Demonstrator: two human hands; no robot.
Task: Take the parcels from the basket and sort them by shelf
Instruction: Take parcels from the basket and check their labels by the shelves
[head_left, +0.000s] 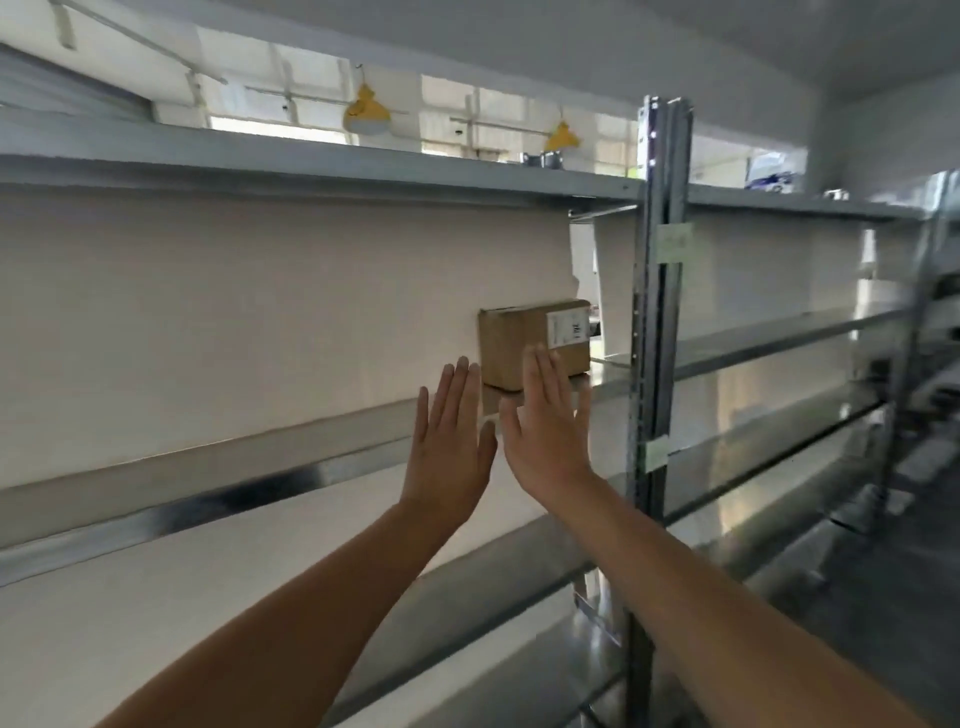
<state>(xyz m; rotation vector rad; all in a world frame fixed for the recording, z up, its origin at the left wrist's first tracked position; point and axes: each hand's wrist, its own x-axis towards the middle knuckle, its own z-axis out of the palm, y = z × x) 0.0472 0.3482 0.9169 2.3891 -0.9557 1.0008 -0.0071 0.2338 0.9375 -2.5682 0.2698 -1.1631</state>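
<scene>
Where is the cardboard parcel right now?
Head view, right of centre: the cardboard parcel sits on a metal shelf, just left of the grey upright post, with the left hand and right hand held flat in front of it.

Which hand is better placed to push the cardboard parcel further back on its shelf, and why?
Probably the right hand: its straight fingers overlap the parcel at its front face, while the left hand is raised beside the parcel's left edge, off the box.

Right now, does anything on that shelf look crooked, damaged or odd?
Nothing stands out: the cardboard parcel sits upright and intact on the shelf, label showing; left hand and right hand open before it.
</scene>
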